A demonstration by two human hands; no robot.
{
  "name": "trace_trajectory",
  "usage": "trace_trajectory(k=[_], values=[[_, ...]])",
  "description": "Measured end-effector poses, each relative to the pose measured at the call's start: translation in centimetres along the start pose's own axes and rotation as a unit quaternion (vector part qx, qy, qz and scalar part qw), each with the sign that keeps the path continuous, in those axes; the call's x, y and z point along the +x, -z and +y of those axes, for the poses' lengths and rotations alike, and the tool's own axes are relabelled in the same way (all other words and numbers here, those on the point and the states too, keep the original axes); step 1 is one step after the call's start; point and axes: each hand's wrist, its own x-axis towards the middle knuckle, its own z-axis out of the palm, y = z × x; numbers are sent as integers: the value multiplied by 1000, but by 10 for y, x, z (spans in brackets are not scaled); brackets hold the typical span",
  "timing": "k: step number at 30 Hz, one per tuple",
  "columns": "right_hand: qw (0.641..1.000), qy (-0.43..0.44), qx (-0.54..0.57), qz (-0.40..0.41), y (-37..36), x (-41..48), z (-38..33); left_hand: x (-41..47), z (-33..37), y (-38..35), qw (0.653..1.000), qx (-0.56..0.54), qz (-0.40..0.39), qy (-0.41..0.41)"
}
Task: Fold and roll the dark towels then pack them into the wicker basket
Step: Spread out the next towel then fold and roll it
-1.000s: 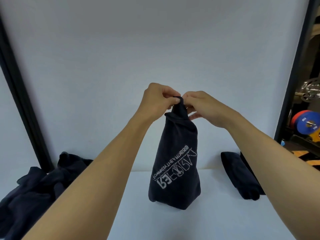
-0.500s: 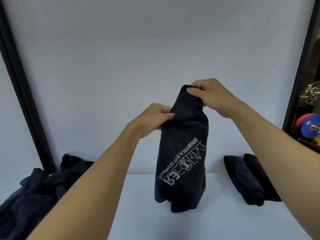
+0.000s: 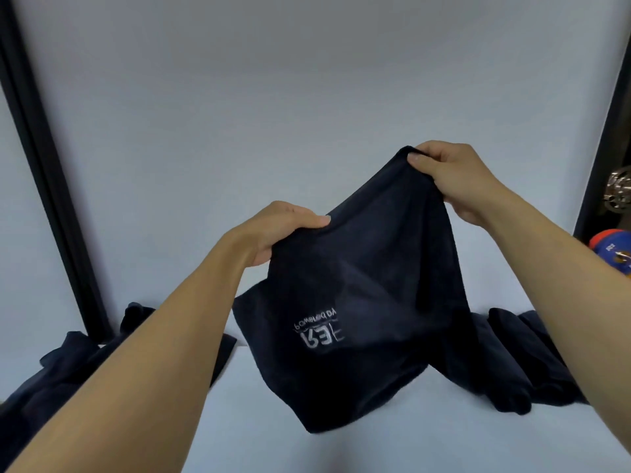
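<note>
A dark navy towel with white lettering hangs spread in the air over the white table. My left hand grips its upper left edge. My right hand holds the upper right corner, higher up. The towel's lower edge droops onto the table. Two rolled dark towels lie on the table at the right, partly behind the hanging towel and my right forearm. A heap of loose dark towels sits at the left. No wicker basket is in view.
A white wall stands behind the table. A black post runs down at the left and another at the right edge. Gym weight plates show at the far right.
The towel hung as a narrow bundle pinched at the top; my hands have moved apart and it now opens out wide. The camera view has tilted slightly.
</note>
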Motion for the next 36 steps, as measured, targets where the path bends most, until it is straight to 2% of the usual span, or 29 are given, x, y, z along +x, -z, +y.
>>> trace_trajectory(k=[3,8,12,15,19,21,24,26,30,33,36], values=[[1000,3,0,4,-2,1,1,0,3,7,997,72,-1,2],[1000,5,-1,-3,-10,3,1,7,9,5,982,164,77,-59],[995,16,-30,-89,-35,-2,-8,14,34,-22,980,70,83,-166],[994,23,-32,-100,-47,-5,-14,24,46,-30,967,77,120,-213],[995,-24,9,-95,-43,-11,-9,29,47,-28,959,100,146,-221],[991,-56,15,-125,-41,-18,-2,31,45,-28,956,93,163,-223],[983,-85,9,-163,-38,-28,12,34,43,-21,956,29,204,-211],[980,-89,-11,-176,-34,-31,19,34,43,-15,949,41,227,-214],[987,-27,-7,-161,-37,-26,3,28,49,-25,948,82,193,-240],[991,42,-48,-116,-45,-15,-19,24,52,-40,950,80,173,-246],[995,58,-54,-62,-40,-4,-27,15,40,-37,973,40,116,-193]])
